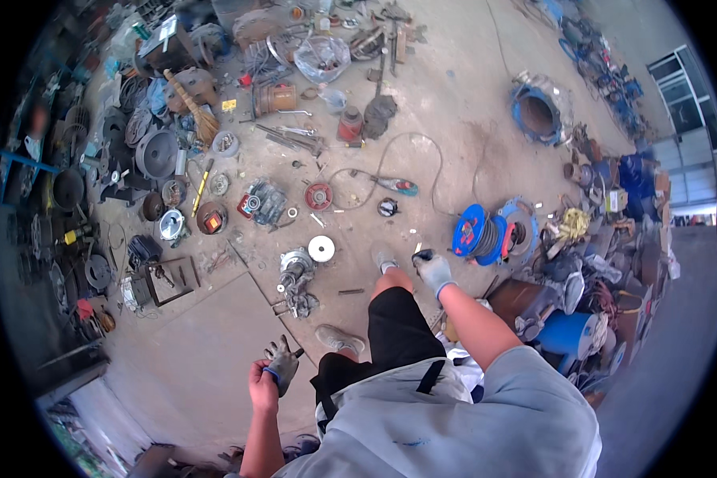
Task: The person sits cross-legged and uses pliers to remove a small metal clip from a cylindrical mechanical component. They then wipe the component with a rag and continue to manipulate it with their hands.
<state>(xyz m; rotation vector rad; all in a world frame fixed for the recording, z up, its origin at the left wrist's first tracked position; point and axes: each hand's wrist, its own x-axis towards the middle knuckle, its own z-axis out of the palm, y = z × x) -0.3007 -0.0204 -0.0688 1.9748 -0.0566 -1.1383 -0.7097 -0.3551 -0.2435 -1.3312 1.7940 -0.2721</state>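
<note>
My left hand (264,388) is bare and closed on a dirty grey work glove (284,363), near its blue cuff. The glove's fingers stick out, spread. My right hand (432,271) wears a similar grey glove with darkened fingertips and is held out ahead of my right knee. Its fingers are curled; a small pale piece (418,248) shows at their tips, and I cannot tell whether it is held or lies on the floor. On the floor between my hands, farther off, are a greasy metal machine part (295,267) and a white disc (321,248).
A blue cable reel (479,233) stands right of my right hand. Ahead lie an angle grinder (395,186) with its cord, a red ring-shaped part (319,196) and a motor housing (264,201). A straw broom (193,110) and piled parts fill the left; a blue drum (566,334) is at right.
</note>
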